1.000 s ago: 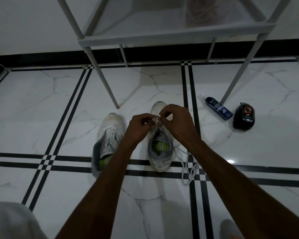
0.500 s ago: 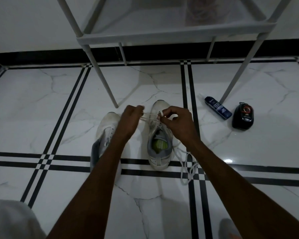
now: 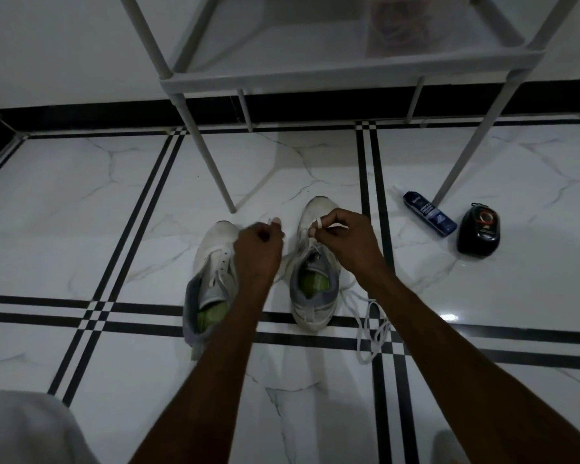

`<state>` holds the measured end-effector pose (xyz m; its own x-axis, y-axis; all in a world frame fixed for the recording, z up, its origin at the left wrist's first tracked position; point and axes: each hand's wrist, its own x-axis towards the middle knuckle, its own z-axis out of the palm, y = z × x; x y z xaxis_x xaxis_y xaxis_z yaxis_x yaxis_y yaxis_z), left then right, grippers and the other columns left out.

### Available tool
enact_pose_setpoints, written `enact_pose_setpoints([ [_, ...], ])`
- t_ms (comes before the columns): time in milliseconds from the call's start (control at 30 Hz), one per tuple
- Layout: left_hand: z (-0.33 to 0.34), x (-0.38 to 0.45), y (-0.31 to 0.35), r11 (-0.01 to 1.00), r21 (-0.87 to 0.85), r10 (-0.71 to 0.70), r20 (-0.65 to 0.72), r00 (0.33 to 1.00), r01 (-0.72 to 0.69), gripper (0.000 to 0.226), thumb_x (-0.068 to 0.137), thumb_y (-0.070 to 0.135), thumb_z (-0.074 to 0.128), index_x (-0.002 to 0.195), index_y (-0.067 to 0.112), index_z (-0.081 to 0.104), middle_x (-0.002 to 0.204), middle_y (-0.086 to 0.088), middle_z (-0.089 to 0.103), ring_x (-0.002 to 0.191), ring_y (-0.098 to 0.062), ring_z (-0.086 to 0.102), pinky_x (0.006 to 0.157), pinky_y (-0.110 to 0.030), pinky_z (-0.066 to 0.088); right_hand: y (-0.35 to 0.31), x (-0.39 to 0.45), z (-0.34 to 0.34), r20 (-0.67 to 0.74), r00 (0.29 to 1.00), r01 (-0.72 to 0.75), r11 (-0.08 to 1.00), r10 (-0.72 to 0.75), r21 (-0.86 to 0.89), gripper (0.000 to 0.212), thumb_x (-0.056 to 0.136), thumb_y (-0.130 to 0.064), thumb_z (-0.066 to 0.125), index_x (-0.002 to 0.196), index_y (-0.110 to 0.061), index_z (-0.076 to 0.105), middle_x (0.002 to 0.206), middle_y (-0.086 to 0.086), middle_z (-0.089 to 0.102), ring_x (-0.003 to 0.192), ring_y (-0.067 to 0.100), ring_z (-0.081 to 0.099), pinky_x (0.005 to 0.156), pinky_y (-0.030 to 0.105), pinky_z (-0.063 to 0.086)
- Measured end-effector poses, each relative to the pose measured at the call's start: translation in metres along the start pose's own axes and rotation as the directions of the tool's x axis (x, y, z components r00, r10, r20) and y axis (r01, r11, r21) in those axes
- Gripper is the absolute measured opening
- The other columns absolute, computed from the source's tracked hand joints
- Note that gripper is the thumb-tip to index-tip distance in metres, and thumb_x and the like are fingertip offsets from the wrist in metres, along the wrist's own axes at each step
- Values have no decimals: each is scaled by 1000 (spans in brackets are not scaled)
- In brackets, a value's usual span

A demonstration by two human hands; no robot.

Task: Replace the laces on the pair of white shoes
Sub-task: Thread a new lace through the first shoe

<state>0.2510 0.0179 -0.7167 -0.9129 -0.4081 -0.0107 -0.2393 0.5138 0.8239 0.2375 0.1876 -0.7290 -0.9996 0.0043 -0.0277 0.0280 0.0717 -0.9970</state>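
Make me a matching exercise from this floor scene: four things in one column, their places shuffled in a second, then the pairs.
Things:
1. left shoe
2. blue bottle
3. black case
4. loose lace

Places:
A. farthest right on the floor
B. trailing beside the right shoe's heel
C. partly under the left forearm
D. lying by the rack's leg

Pairs: 1-C, 2-D, 3-A, 4-B
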Motion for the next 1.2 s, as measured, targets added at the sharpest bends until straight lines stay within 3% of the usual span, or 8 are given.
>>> enact_pose_setpoints([
  [133,17,-15,6,971,-182,-115,221,969,156,42,97,55,55,85,22,80,83,1,77,87,-15,72,88,-39,56,-5,-2,0,-1,1000,-10,999,10,32,7,81,-5,78,83,-10,74,89,6,76,88,20,74,87,39,59],
  [333,19,-14,25,746,-343,-379,488,787,571,36,94,44,68,112,14,73,105,-2,73,97,-14,66,75,-29,46,-7,-4,-1,-1,999,-48,996,49,69,14,78,-7,82,90,-4,75,90,8,76,89,20,74,83,31,59],
  [467,19,-10,8,725,-463,-389,336,858,510,26,95,26,70,107,4,72,87,-4,72,79,-13,66,66,-23,48,-1,-6,-12,-102,967,-213,962,232,169,22,74,-8,85,92,0,74,93,10,77,87,17,74,70,23,57],
  [600,18,-15,-22,751,-411,-471,218,855,518,29,100,26,64,105,-2,71,80,-6,71,77,-18,67,75,-30,54,22,-22,-33,-192,849,-422,849,493,317,19,77,-10,84,91,-5,74,95,11,76,91,24,73,67,27,55],
  [767,29,-27,-18,759,-424,-338,391,856,493,31,94,42,69,96,12,75,87,-4,76,81,-14,71,72,-26,55,21,-28,-17,-14,897,-418,859,442,297,17,84,-13,79,97,-12,68,92,6,75,82,15,71,62,24,55],
  [867,30,-26,-16,802,-412,-252,423,870,432,24,91,31,74,98,8,77,93,-8,77,90,-20,74,79,-31,60,21,-25,-14,-17,937,-341,924,349,172,14,85,-14,78,96,-10,71,95,9,75,84,16,72,67,28,60],
  [967,34,-22,-23,853,-365,-238,363,901,373,17,91,26,75,92,9,77,94,-13,77,97,-30,73,90,-41,59,23,-26,-16,-75,945,-312,946,319,92,14,85,-14,77,95,-5,73,86,13,75,77,23,74,67,34,62],
  [1200,40,-24,-25,870,-282,-343,245,907,405,23,96,29,69,82,11,72,85,-11,73,86,-25,68,79,-37,57,24,-31,-14,-79,850,-474,822,520,316,7,89,-4,70,82,-4,69,79,15,70,69,20,67,60,26,58],
])
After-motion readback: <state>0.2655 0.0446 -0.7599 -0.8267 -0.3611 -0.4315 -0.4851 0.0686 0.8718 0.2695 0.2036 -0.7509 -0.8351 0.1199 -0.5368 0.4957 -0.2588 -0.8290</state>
